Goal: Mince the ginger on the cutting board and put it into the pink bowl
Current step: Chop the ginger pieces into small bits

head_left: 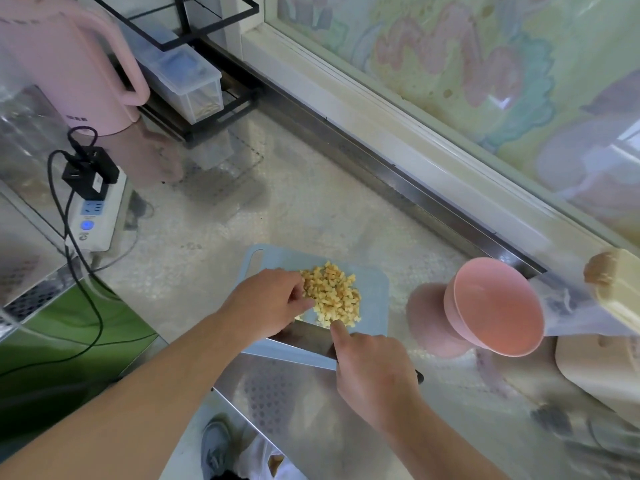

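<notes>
Head view, ginger: a heap of small yellow cubes [333, 296] lies on the middle of the cutting board [375, 289], partly on the flat of the knife blade.
Cutting board: pale blue, with a handle slot at its far left corner, lying flat on the shiny patterned counter [294, 209].
Left hand: the left hand [273, 299] rests at the left edge of the heap, its fingers curled inward against the cubes; whether it actually pinches any cannot be told.
Right hand: the right hand [372, 367] grips the knife handle, fingers wrapped round it, forefinger stretched forward along the blade toward the heap.
Knife: a broad steel blade [304, 336] lies nearly flat on the near side of the board, its front edge under the near cubes.
Pink bowl: the bowl [498, 306] stands on the counter right of the board, apart from it, with nothing visible inside.
Left side: a pink kettle [65, 64] stands far left, with a white power strip [97, 209] and black plugs nearer.
Back: a clear plastic box [183, 81] sits in a black wire rack.
Right edge: a cream-coloured container [620, 292], partly cut off.
</notes>
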A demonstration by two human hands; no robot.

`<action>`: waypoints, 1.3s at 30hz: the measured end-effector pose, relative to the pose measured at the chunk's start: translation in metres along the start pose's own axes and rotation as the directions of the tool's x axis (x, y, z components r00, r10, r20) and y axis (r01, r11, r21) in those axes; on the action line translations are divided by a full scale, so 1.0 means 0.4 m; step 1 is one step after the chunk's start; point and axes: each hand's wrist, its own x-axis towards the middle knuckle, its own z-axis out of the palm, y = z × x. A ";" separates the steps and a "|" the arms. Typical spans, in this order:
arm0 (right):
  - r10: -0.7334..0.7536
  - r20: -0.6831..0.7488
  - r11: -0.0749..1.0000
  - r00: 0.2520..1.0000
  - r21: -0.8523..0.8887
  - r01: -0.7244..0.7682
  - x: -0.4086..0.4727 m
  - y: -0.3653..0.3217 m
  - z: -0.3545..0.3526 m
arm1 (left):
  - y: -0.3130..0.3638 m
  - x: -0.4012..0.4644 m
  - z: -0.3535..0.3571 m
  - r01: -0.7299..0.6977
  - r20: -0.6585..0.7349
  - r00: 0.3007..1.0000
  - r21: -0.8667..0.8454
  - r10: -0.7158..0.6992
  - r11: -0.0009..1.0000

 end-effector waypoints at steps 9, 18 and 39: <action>-0.043 -0.060 0.998 0.997 0.042 0.045 -0.015 0.025 -0.007 | -0.039 -0.008 -0.028 0.096 -0.160 0.981 -0.113 -0.113 0.989; -0.045 -0.037 0.999 0.998 0.005 0.045 -0.010 0.036 0.010 | -0.067 -0.038 -0.038 0.070 0.141 0.989 -0.159 -0.048 0.985; -0.065 -0.070 0.998 0.995 -0.012 0.064 -0.014 0.043 0.024 | -0.038 -0.037 -0.055 0.087 0.221 0.975 -0.223 -0.036 0.971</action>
